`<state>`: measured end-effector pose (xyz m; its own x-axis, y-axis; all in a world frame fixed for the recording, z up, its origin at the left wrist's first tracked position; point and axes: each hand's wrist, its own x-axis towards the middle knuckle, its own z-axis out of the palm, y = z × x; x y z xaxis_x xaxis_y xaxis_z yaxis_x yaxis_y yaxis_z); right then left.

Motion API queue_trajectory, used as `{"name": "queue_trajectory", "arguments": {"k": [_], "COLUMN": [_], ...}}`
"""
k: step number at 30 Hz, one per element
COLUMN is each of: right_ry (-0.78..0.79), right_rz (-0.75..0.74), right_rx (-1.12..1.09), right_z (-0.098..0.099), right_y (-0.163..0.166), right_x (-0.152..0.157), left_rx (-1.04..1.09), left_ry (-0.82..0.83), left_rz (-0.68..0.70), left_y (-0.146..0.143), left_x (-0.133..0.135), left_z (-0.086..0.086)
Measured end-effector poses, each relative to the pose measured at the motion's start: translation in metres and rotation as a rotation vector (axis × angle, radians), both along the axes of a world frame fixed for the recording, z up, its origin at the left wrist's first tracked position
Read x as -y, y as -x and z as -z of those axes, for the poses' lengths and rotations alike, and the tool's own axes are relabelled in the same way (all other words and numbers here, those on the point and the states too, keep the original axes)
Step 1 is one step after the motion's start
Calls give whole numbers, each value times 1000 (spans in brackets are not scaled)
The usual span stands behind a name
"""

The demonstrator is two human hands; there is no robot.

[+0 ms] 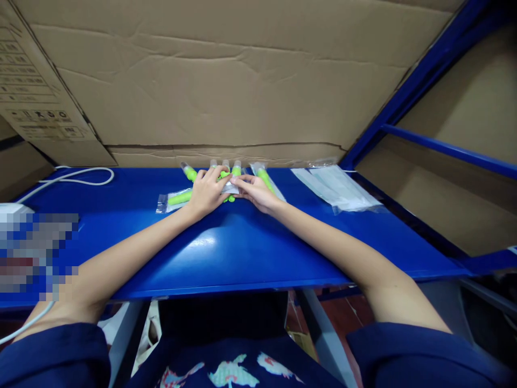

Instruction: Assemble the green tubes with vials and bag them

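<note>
My left hand (208,189) and my right hand (258,191) meet at the back middle of the blue table. Between their fingertips is a small whitish packet (231,188), pinched from both sides and partly covered by the fingers. Lime-green stick-like pieces (236,168) with clear ends lie behind and under the hands; their exact kind cannot be made out. One green piece in a clear bag (177,198) lies beside my left wrist. Another bagged green piece (264,177) is just behind my right hand.
Flat pale packets in clear wrap (343,188) lie at the right of the blue table (242,253). A cardboard wall (242,97) rises behind it, and a blue metal frame (404,97) stands at the right. A white cable (89,175) loops at the left, near a blurred-out object (32,253).
</note>
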<state>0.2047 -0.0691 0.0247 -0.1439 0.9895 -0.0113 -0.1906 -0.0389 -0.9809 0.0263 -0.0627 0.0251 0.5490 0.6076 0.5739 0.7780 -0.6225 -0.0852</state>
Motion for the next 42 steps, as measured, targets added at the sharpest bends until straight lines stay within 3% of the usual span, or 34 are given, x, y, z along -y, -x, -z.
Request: {"name": "queue_trajectory", "arguments": {"k": [5,9,19,23,27,35,42], "right_ry": [38,18,-147,-214,-362,-628,-710], "right_rz": [4,35,123,140,180,221,200], "right_rx": [37,73,66,86,288,789,799], "right_z": [0,1,19,25,26,13,15], "right_y": [-5,-11,-31,-31,-33,-36,-32], "right_x": [-3,-12,-43,-43,-42,-24,-23], "left_rx": [-56,-68,80,199,350,548,595], "left_ry": [24,99,371,566,735,743,797], "left_rz": [2,-93,-277,-171,8,137,160], "left_y": [-3,-7,-5,-5,-6,-8,-5], "left_x": [2,4,9,4,-4,-3,-10], "left_z": [1,1,-22,-19,-9,1,4]}}
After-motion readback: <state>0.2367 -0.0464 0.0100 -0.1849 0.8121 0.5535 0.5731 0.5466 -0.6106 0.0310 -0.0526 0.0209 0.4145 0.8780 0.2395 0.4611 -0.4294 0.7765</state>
